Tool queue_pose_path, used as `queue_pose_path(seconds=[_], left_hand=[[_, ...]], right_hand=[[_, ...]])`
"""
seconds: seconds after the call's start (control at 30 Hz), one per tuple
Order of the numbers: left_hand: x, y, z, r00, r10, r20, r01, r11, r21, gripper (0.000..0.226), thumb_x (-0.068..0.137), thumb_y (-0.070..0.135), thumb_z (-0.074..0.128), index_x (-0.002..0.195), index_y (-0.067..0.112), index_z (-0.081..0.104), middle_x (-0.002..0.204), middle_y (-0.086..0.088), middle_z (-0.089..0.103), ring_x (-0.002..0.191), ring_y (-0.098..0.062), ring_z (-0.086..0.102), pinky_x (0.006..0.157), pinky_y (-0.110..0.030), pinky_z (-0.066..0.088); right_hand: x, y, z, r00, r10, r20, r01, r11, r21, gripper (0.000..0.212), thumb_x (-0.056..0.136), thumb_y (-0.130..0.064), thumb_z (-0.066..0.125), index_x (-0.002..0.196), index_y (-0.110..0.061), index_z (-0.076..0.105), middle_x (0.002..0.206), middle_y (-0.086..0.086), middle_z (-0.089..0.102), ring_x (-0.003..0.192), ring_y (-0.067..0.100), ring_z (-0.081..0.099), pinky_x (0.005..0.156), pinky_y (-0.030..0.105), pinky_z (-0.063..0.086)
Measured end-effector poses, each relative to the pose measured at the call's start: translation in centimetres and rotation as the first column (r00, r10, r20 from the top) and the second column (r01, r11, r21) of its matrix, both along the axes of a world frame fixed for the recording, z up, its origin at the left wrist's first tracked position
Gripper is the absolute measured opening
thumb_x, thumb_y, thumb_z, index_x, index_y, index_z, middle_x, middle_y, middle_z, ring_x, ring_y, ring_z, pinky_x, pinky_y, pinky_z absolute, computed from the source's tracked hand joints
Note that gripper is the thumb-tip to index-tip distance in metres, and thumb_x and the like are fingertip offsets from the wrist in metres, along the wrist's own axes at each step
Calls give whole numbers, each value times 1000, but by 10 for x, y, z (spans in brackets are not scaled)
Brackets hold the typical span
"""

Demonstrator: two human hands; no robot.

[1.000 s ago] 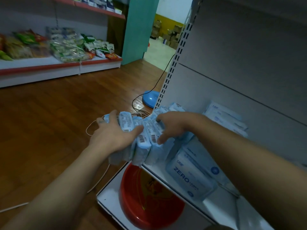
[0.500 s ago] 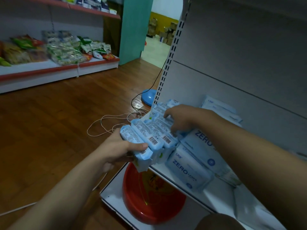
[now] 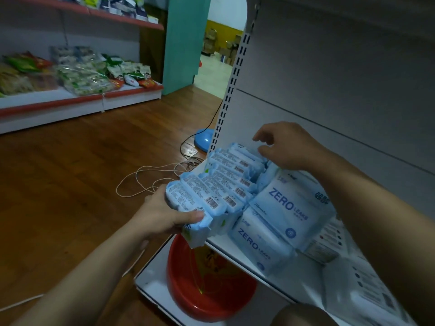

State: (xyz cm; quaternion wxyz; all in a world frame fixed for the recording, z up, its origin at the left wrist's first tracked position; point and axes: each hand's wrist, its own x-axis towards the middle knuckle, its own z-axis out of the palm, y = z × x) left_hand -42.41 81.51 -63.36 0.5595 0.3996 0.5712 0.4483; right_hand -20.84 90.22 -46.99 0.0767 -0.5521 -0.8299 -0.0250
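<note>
Starting at the left of the frame, the wooden floor [image 3: 70, 180] lies open, with only a loose white cord [image 3: 146, 177] coiled on it near the shelf corner. So the left arm has free room to pull back that way.

The left hand [image 3: 164, 217] grips the near end of the row of blue packs [image 3: 219, 189], thumb laid over the front pack and fingers behind it. A second ago both hands squeezed this row from its two ends, out past the corner. Now the row lies along the left end of the white shelf [image 3: 235, 254], its long side against the ZERO packs [image 3: 284, 208].

The right hand [image 3: 284, 147] has lifted off the far end and hovers just above it, fingers loosely curled and holding nothing. I judge the row is all but placed, and only the near end needs settling.

That near end is the weak spot, since the front pack hangs out over the shelf's front edge, above the red basin [image 3: 211, 300] on the base below. If the left hand lets go now, the pack could tip off. A push inward toward the slotted upright [image 3: 231, 85] and the grey back panel [image 3: 329, 102] looks possible, though little room shows behind the far packs. To the right the shelf is crowded with more packs.
</note>
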Motion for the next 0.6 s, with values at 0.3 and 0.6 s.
queue_pose_path(seconds=[0.3, 0.6], left_hand=[[-19, -10, 0, 977, -211, 33, 210, 977, 30, 100, 54, -14, 82, 136, 27, 43, 113, -3, 67, 95, -17, 71, 70, -24, 59], [-3, -6, -15, 946, -10, -325, 65, 985, 160, 117, 31, 34, 97, 134, 27, 43, 119, 11, 60, 113, -13, 57, 95, -42, 52]], right_hand=[[57, -47, 5, 973, -213, -85, 211, 977, -34, 55, 78, -48, 71, 127, -30, 53, 127, -2, 55, 111, 17, 53, 85, 28, 39], [76, -99, -56, 899, -438, -12, 438, 899, -21, 84, 73, -57, 72, 142, -27, 37, 145, 6, 34, 131, 26, 33, 103, 35, 33]])
